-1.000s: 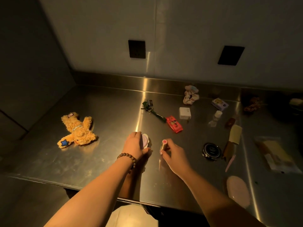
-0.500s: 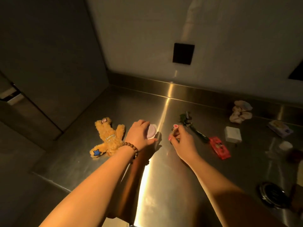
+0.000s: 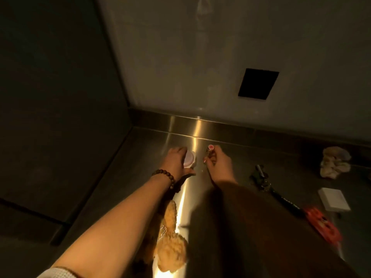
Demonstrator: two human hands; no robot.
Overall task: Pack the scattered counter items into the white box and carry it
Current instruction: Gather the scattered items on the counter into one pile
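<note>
1. Two hands out over the shiny metal counter [image 3: 124, 189], each one holding a small thing.
2. Left hand [image 3: 176, 163], with a bead bracelet [image 3: 163, 175] on the wrist, curled round a little round pink pad [image 3: 189, 159].
3. Fuzzy orange teddy [image 3: 170, 241] lying on the counter, partly under the left arm, not picked up yet.
4. Right hand [image 3: 217, 165] pinching a small tube with a pink end [image 3: 209, 152], held up near the back edge.
5. Further right, more things waiting on the counter: a dark green thing [image 3: 260, 177], a red flat thing [image 3: 323, 224], a small white block [image 3: 334, 199] and a fluffy pale scrunchie [image 3: 334, 162].
6. No white box to be seen anywhere, so cannot tell where it sits.
7. Looks like early days: only two bits in hand, nothing seen packed, lots left to gather, and then the carrying.
</note>
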